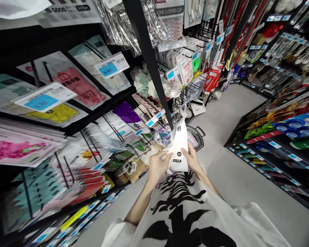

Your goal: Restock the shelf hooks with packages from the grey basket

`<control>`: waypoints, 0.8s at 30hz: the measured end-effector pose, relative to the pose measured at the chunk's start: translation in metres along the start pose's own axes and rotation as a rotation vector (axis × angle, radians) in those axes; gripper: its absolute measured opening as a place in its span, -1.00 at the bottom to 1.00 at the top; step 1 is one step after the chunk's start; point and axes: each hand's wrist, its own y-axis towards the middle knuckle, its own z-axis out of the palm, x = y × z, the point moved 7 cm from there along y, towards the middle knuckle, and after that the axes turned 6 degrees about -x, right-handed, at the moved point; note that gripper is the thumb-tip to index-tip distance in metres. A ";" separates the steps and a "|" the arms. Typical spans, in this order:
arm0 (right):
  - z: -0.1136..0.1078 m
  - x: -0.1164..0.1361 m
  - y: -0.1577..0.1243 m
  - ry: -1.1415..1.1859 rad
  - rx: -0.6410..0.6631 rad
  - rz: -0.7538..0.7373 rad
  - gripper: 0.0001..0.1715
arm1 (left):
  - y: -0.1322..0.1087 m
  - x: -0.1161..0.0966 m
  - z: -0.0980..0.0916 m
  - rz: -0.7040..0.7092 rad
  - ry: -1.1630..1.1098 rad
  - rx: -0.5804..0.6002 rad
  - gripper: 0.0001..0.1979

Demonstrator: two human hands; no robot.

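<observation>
A white plastic package (pixel 179 145) with black print, including a round "20" mark, is held upright in front of my body. My left hand (pixel 158 166) pinches its left edge between thumb and fingers. At its right edge my right hand (pixel 192 158) grips it, thumb toward the front. The top of the package narrows to a crumpled, see-through tip near the hanging goods. Behind it, on the floor, sits a dark basket or tray (pixel 199 137) with a handle, partly hidden by the package.
Hooks with packaged gloves (pixel 79 87) and price tags (pixel 112 67) fill the rack on the left. A black post (pixel 154 68) rises between rack sections. On the right stands a shelf (pixel 275 144) of colourful packs. Grey floor (pixel 221 123) runs between them.
</observation>
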 end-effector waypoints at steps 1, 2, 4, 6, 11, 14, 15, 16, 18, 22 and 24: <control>-0.001 -0.001 0.001 0.000 0.004 0.006 -0.39 | 0.000 0.001 0.000 -0.016 -0.024 -0.005 -0.74; -0.003 -0.001 0.001 0.001 0.006 0.010 -0.39 | 0.000 0.002 -0.001 -0.028 -0.048 -0.004 -0.74; -0.006 -0.002 0.002 0.003 0.008 0.015 -0.41 | 0.001 0.006 -0.002 -0.050 -0.093 0.005 -0.73; -0.008 -0.003 0.002 0.010 0.024 0.029 -0.43 | 0.003 0.012 -0.004 -0.071 -0.148 0.029 -0.72; -0.022 -0.004 0.001 0.056 0.030 0.104 -0.39 | 0.009 0.036 -0.029 -0.175 -0.375 -0.041 -0.73; -0.043 0.002 0.000 0.097 -0.020 0.135 -0.35 | 0.010 0.049 -0.055 -0.259 -0.496 -0.133 -0.67; -0.052 0.005 0.000 0.109 -0.037 0.139 -0.34 | 0.009 0.052 -0.063 -0.282 -0.534 -0.162 -0.64; -0.061 0.007 0.000 0.119 -0.052 0.142 -0.34 | 0.008 0.055 -0.072 -0.301 -0.574 -0.192 -0.60; -0.081 0.011 -0.001 0.142 -0.090 0.147 -0.34 | 0.006 0.062 -0.086 -0.324 -0.648 -0.240 -0.45; -0.112 0.015 -0.002 0.177 -0.156 0.144 -0.34 | -0.002 0.071 -0.100 -0.319 -0.719 -0.268 -0.02; -0.120 0.016 -0.004 0.179 -0.178 0.128 -0.33 | -0.007 0.075 -0.100 -0.312 -0.726 -0.249 0.03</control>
